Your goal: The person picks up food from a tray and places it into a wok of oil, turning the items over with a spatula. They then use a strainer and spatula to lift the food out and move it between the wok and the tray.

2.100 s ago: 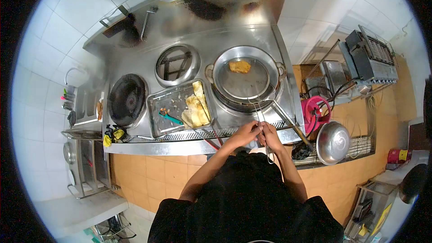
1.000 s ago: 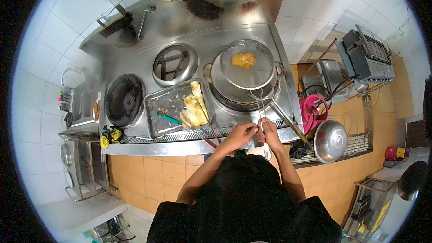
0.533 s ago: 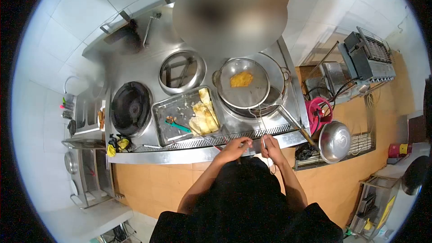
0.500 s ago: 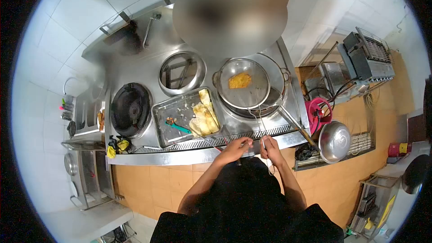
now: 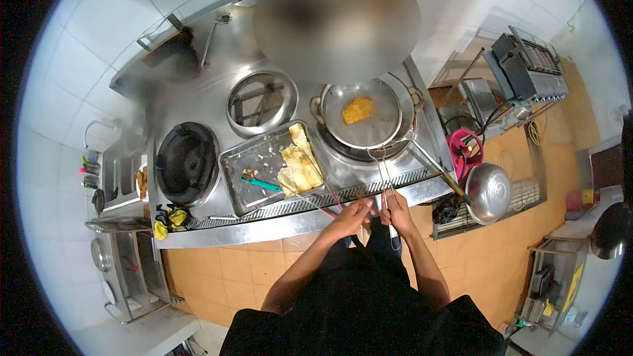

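Note:
My right hand is closed round the long wire handle of a round strainer. The strainer rests over a two-handled wok on the right burner, with one golden fried piece in it. My left hand is beside the right one, its fingers curled round what look like thin tongs with red grips. Their arms spread toward the metal tray, which holds pale yellow slabs and a teal-handled utensil.
A ladle with a dark-ended handle reaches from the wok across the stove's front edge. A black burner and a ring burner lie to the left. A metal bowl and pink bucket stand at the right. A blurred oval hides the back.
The view has shifted slightly. My left hand has come closer to my right, and the tongs moved right with it. The fried piece has turned a little in the strainer.

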